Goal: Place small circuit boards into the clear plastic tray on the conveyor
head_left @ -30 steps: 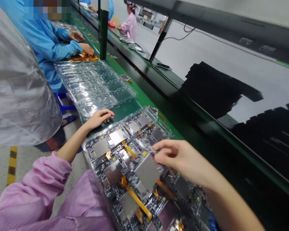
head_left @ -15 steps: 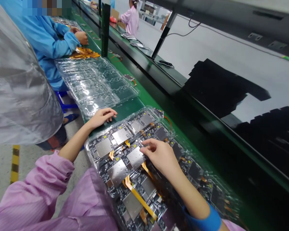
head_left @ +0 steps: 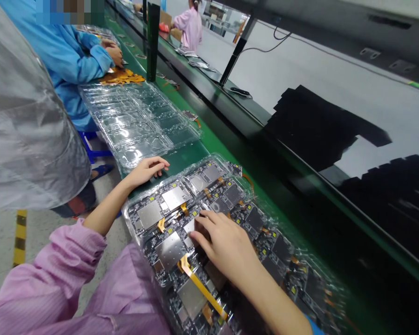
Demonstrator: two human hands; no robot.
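My right hand (head_left: 220,235) reaches over a clear plastic tray (head_left: 126,211) filled with circuit boards. Its thumb and fingers are apart, the tips at a silver-shielded circuit board (head_left: 190,227) that the hand partly covers; whether they press on it I cannot tell. Beside it lies another circuit board (head_left: 170,250) with a silver shield, and an orange flex cable (head_left: 204,289) stretches across the boards nearer to me. My left hand (head_left: 145,171) rests past the tray's far left corner, fingers loosely bent and apart, holding nothing.
Empty clear trays (head_left: 125,125) lie farther along the green bench. A co-worker in blue sleeves (head_left: 87,60) works beyond them, near a pile of orange flex cables (head_left: 124,76). On the green belt sits a loose board (head_left: 190,115). A person in grey (head_left: 31,116) stands at left.
My right hand has shifted slightly left and toward me, its pinched fingers now spread. The loose boards on the belt have crept nearer. My left hand has stayed put.
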